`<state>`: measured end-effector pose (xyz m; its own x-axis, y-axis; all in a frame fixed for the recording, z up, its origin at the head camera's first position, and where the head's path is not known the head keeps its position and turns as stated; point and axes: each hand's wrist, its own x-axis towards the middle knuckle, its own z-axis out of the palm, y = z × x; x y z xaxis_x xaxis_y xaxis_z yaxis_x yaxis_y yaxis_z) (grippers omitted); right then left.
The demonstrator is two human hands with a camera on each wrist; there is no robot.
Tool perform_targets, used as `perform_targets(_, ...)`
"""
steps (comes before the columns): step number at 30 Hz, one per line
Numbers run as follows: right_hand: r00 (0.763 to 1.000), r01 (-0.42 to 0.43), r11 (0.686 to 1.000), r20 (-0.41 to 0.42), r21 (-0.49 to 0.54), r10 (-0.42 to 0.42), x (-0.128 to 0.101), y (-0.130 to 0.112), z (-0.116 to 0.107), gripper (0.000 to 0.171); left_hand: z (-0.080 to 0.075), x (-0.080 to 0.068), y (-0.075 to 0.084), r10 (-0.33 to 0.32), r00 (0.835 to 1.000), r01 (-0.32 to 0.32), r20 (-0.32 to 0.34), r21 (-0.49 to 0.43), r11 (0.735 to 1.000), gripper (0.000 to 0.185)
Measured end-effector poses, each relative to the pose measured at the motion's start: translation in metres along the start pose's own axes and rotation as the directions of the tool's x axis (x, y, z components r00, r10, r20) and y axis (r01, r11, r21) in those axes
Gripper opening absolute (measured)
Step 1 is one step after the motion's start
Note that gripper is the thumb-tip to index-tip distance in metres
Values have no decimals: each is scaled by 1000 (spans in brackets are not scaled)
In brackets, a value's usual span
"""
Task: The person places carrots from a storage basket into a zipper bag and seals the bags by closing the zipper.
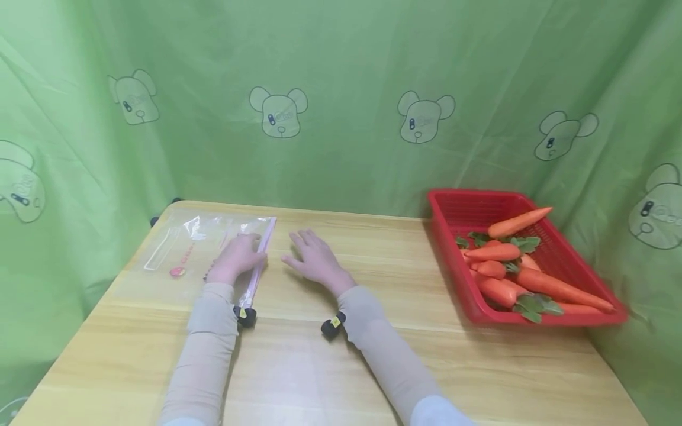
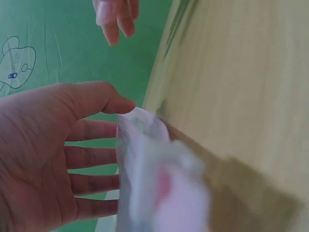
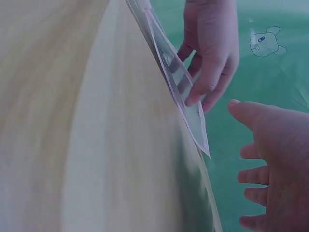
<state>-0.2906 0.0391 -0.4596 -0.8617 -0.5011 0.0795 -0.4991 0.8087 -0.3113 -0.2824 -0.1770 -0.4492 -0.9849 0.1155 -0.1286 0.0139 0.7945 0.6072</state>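
A clear plastic zip bag (image 1: 183, 245) lies flat on the left of the table, its pinkish zip strip (image 1: 270, 229) facing right. My left hand (image 1: 240, 255) is over that zip edge. In the left wrist view, the left thumb meets the rim of the bag (image 2: 145, 128) while the fingers extend behind the film. From the right wrist view, the bag's mouth (image 3: 195, 128) shows two parted edges at the left hand (image 3: 212, 53). My right hand (image 1: 317, 258) hovers just right of the bag, fingers spread, holding nothing.
A red plastic basket (image 1: 453, 260) stands at the right of the wooden table (image 1: 383, 284). Several carrots (image 1: 554, 284) with green leaves lie in it, one resting near the back rim. Green curtains (image 1: 351, 160) printed with bear heads hang behind and at both sides.
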Motion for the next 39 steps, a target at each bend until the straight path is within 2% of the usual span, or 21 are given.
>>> perform_targets(9, 1000, -3, 997, 11, 83, 2, 6, -11, 6, 71, -5, -1, 8, 15, 1000, -15, 3, 1, 1000, 54)
perform_targets(18, 998, -65, 989, 31, 131, 61, 12, -18, 10, 70, -9, -2, 13, 9, 999, -10, -36, -14, 1000, 40)
perform_targets(26, 991, -131, 969, 31, 208, 127, 16, -23, 8, 69, -15, -5, 23, 73, 993, -71, -91, 20, 997, 35)
perform_targets(34, 986, -169, 963, 33, 211, 166, 18, -27, 2, 66, -26, -15, 41, 154, 973, -143, -173, 76, 987, 34)
perform_targets(39, 983, -176, 943, 5, 284, 182, 19, -29, -1, 57, -31, -21, 51, 206, 953, -188, -224, 100, 977, 34)
